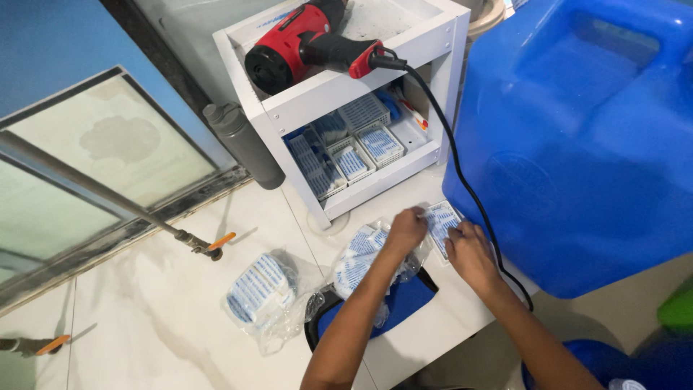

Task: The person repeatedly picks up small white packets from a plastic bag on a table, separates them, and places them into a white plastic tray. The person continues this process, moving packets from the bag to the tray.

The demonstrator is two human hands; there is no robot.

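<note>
My left hand (pixel 406 230) and my right hand (pixel 469 253) both rest on a small flat white packet with blue print (pixel 441 218) lying on the white counter (pixel 144 318), fingers pinching its edges. Just left of it a clear plastic bag (pixel 357 263) full of the same packets lies under my left forearm. A second clear bag of packets (pixel 260 289) sits further left.
A white shelf unit (pixel 433 32) holds several small white baskets of packets (pixel 361 148), with a red and black power tool (pixel 303 40) on top; its black cord (pixel 462 180) runs past my hands. A big blue water container (pixel 585 144) stands right. A grey pipe (pixel 242 144) and valve (pixel 209 247) stand left.
</note>
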